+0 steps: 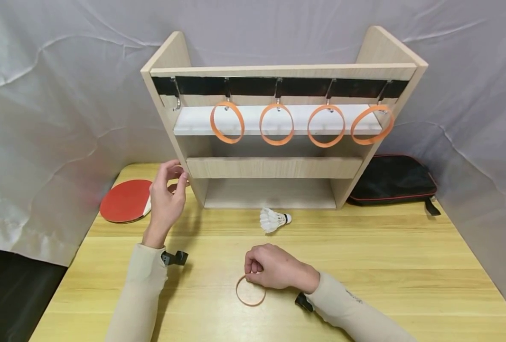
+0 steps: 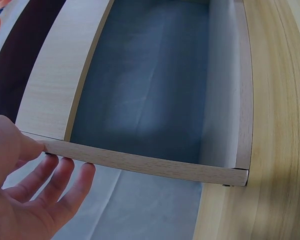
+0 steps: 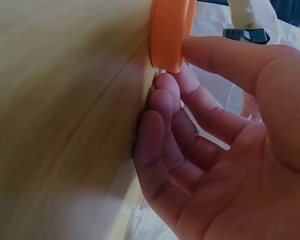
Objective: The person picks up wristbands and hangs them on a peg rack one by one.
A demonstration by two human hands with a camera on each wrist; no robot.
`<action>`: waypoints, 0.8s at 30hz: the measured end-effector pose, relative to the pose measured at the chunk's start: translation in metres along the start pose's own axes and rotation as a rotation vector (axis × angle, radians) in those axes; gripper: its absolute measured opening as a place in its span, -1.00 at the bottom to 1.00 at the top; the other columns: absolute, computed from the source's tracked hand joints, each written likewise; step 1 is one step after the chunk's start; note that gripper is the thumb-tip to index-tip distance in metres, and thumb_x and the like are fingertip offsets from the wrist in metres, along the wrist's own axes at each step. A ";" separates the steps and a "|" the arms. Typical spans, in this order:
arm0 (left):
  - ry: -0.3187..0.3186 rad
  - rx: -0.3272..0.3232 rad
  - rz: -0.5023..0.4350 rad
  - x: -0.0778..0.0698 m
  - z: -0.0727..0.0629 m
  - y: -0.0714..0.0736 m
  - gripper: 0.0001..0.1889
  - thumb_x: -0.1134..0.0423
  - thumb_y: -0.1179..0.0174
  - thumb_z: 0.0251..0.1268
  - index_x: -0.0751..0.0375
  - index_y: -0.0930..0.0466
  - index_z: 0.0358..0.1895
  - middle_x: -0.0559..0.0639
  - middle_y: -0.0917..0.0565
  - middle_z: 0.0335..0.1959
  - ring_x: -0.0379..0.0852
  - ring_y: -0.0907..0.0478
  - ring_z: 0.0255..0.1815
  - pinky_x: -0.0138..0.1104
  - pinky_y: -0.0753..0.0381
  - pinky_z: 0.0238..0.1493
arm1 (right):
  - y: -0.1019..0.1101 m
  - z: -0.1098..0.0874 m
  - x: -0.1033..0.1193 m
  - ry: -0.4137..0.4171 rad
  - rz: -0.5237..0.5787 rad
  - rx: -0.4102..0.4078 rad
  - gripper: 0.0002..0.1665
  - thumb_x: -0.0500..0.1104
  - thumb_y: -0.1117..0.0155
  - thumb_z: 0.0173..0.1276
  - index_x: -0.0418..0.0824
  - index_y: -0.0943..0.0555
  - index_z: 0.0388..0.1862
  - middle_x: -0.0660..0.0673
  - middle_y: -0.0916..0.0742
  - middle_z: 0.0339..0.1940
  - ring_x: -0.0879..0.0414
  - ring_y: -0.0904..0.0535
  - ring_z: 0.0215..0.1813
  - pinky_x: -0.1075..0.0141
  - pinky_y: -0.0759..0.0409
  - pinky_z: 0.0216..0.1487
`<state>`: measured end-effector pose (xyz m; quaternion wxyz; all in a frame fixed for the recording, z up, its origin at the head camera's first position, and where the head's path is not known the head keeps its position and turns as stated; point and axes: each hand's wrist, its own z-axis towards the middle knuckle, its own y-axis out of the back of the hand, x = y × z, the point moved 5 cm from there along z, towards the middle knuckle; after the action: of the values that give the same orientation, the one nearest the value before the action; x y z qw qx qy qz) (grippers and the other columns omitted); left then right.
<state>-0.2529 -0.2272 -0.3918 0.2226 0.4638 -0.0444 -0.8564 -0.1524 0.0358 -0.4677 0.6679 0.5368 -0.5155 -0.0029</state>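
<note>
On the table in front, an orange ring (image 1: 251,304) lies near my right hand (image 1: 280,268). The thumb and index finger of that hand pinch the ring's edge; the right wrist view shows the orange band (image 3: 169,35) close up. My left hand (image 1: 167,199) is at the left side of a wooden rack (image 1: 274,168). Its thumb and fingers hold the edge of the side panel (image 2: 140,161). Across the rack's upper part, orange rings (image 1: 277,142) hang from several hooks, while the leftmost hook (image 1: 177,97) is bare.
A white shuttlecock (image 1: 274,220) lies before the rack. To the left is a red table tennis bat (image 1: 126,201), with another partly hidden behind my left hand. A black zipped case (image 1: 391,180) sits right of the rack. Grey cloth (image 1: 65,109) surrounds the wooden table (image 1: 364,247).
</note>
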 end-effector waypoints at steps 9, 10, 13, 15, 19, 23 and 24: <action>-0.005 -0.007 -0.004 0.001 0.000 -0.001 -0.63 0.57 -0.22 0.54 0.49 -0.51 0.32 0.40 -0.75 -0.04 0.11 -0.72 -0.06 -0.65 -0.74 -0.16 | 0.002 -0.001 0.000 -0.003 0.043 -0.002 -0.80 -0.24 -0.50 0.49 -0.02 -0.69 -0.34 0.18 -0.66 -0.47 0.43 -0.51 -0.40 0.52 -0.60 -0.31; -0.004 -0.006 -0.005 0.002 0.000 -0.001 -0.63 0.57 -0.22 0.54 0.49 -0.52 0.32 0.40 -0.75 -0.04 0.11 -0.72 -0.05 -0.63 -0.75 -0.16 | 0.002 -0.001 -0.001 -0.005 0.059 0.000 -0.80 -0.24 -0.49 0.49 -0.01 -0.69 -0.34 0.18 -0.67 -0.47 0.43 -0.52 -0.40 0.52 -0.61 -0.31; 0.000 -0.003 -0.005 0.002 0.001 -0.001 -0.63 0.56 -0.22 0.54 0.48 -0.52 0.32 0.40 -0.74 -0.04 0.13 -0.73 -0.04 -0.60 -0.77 -0.16 | 0.003 -0.001 -0.001 -0.001 0.116 0.007 -0.81 -0.25 -0.50 0.48 -0.02 -0.70 -0.33 0.17 -0.69 -0.47 0.43 -0.56 -0.40 0.51 -0.65 -0.30; 0.000 -0.002 -0.004 0.002 0.000 0.000 -0.64 0.56 -0.23 0.54 0.48 -0.52 0.32 0.41 -0.74 -0.04 0.15 -0.74 -0.03 -0.60 -0.77 -0.15 | 0.004 -0.001 -0.001 0.000 0.151 0.013 -0.83 -0.24 -0.49 0.48 -0.02 -0.71 -0.31 0.17 -0.70 -0.47 0.42 -0.57 -0.41 0.51 -0.66 -0.30; -0.005 -0.005 -0.008 0.001 0.001 0.000 -0.63 0.57 -0.23 0.53 0.49 -0.52 0.32 0.41 -0.73 -0.05 0.17 -0.74 -0.03 -0.63 -0.76 -0.15 | 0.009 -0.002 0.001 -0.005 0.224 0.009 -0.87 -0.23 -0.49 0.49 -0.03 -0.73 -0.27 0.14 -0.74 -0.44 0.38 -0.62 -0.39 0.48 -0.70 -0.28; -0.005 -0.004 -0.014 0.001 0.001 0.000 -0.63 0.57 -0.23 0.54 0.49 -0.52 0.32 0.41 -0.73 -0.04 0.16 -0.74 -0.04 -0.65 -0.74 -0.14 | 0.016 -0.002 0.002 -0.011 0.268 -0.018 -0.94 -0.22 -0.50 0.49 -0.10 -0.75 -0.21 0.08 -0.77 -0.37 0.34 -0.66 -0.33 0.45 -0.74 -0.23; -0.002 -0.002 -0.016 0.001 0.001 0.000 -0.63 0.56 -0.23 0.54 0.49 -0.52 0.32 0.41 -0.73 -0.04 0.15 -0.74 -0.04 -0.65 -0.74 -0.14 | 0.019 -0.002 0.003 -0.010 0.270 -0.034 -0.94 -0.21 -0.50 0.49 -0.12 -0.75 -0.19 0.07 -0.77 -0.34 0.33 -0.66 -0.30 0.45 -0.75 -0.20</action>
<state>-0.2547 -0.2276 -0.3921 0.2161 0.4630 -0.0398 -0.8587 -0.1602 0.0432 -0.4517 0.6687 0.4511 -0.5863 0.0755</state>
